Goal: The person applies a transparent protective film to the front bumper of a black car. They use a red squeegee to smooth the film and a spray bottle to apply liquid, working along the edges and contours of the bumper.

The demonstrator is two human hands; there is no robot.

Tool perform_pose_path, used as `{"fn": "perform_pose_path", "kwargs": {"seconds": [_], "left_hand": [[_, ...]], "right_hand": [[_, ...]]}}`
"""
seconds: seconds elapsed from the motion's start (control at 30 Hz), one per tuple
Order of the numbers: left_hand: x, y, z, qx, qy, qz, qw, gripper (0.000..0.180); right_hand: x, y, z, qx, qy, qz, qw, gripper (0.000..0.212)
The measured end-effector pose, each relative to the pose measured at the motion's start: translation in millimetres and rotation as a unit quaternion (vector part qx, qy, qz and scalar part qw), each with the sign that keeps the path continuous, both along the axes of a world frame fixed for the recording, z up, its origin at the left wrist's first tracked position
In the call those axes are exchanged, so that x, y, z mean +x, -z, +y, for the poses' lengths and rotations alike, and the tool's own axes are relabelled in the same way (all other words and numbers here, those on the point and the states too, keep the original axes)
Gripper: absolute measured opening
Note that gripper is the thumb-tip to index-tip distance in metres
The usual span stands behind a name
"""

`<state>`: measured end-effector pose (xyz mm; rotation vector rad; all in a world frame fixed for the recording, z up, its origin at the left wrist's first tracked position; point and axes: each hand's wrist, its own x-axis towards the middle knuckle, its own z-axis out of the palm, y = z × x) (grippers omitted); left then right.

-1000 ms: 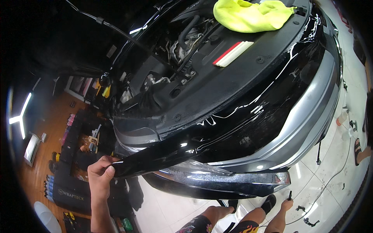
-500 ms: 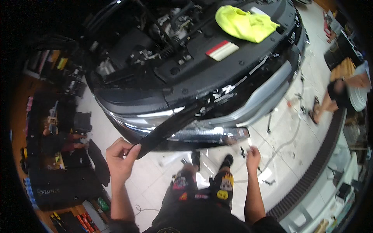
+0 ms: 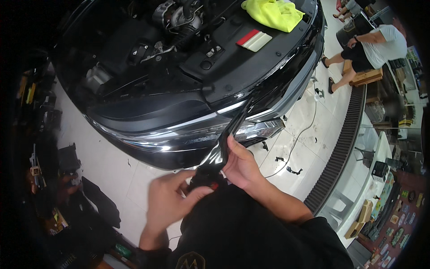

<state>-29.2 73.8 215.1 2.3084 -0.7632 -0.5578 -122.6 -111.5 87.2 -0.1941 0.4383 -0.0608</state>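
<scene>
My left hand (image 3: 168,201), its thumb and fingers closed, pinches the loose end of a glossy black film strip (image 3: 214,159). Farther up the strip, my right hand (image 3: 244,166) grips its edge, thumb on the near face and fingers partly hidden behind. The strip runs taut and folded from my hands up to the front grille trim (image 3: 268,105) of a black car. Beside it lies the car's headlight (image 3: 165,142). Something small and red shows by my left thumb; I cannot make out what it is.
A red-and-white squeegee (image 3: 254,40) and a yellow-green cloth (image 3: 274,14) lie on the black engine-bay cover (image 3: 233,60). Small black clips (image 3: 293,171) and a cable (image 3: 293,150) are on the tiled floor. A person (image 3: 369,49) stands at right, near a white table (image 3: 374,179).
My right hand has come in from the right and taken hold of the strip. My left hand has moved down and inward with its end. The view has shifted closer to the car.
</scene>
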Motion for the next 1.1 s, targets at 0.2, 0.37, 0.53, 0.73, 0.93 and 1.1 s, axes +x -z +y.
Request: {"fn": "perform_pose_path", "kwargs": {"seconds": [0.2, 0.37, 0.53, 0.73, 0.93, 1.1], "left_hand": [[96.3, 9.6, -59.1, -0.135, 0.051, 0.033, 0.989, 0.03], [88.9, 34.6, -113.3, 0.092, 0.202, -0.008, 0.975, 0.04], [78.7, 55.9, -110.8, -0.069, 0.175, -0.003, 0.982, 0.029], [79.8, 59.2, -110.3, -0.054, 0.166, 0.008, 0.985, 0.027], [89.9, 64.5, -113.7, -0.053, 0.193, -0.051, 0.978, 0.027], [101.5, 69.0, -111.5, -0.035, 0.206, -0.105, 0.972, 0.027]], "right_hand": [[18.1, -8.9, 19.3, -0.041, 0.075, 0.023, 0.996, 0.035], [21.9, 14.2, 35.1, -0.081, 0.113, 0.052, 0.989, 0.031], [20.8, 8.8, 15.7, -0.055, 0.119, 0.051, 0.99, 0.031], [22.1, 19.0, -12.4, -0.097, 0.111, 0.134, 0.98, 0.03], [38.7, 16.1, -5.7, -0.132, 0.096, 0.217, 0.962, 0.034], [46.4, 17.6, -3.3, -0.157, 0.085, 0.231, 0.956, 0.038]]}}
